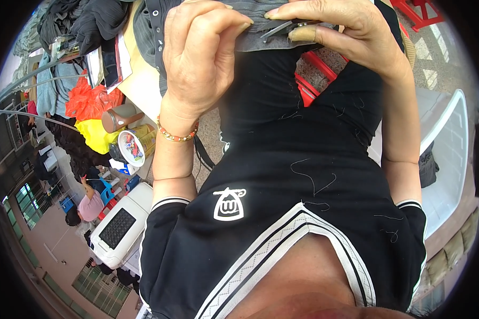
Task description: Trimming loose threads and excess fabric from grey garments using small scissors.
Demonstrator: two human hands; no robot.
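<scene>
A grey ribbed knit garment [274, 42] lies across my lap at the top of the view, with a darker band of metal eyelets or snaps [156, 33] at its left. My left hand [199, 56] is closed, thumb and fingers pinching at the knit; any thread between the fingertips is too small to see. Just to its right, my right hand [351, 34] grips small dark thread snips [277, 29], whose blades point left over the fabric. Tape wraps one of that hand's fingertips. Loose threads cling to my black clothes.
Left of me, a pale tabletop [143, 80] bears dark folded garments [98, 26]. Nearby are a red plastic bag [90, 98], a brown flask [120, 117] and a tub of small colourful items [131, 149]. A white bin [447, 165] stands at right. Another person [88, 207] sits farther left.
</scene>
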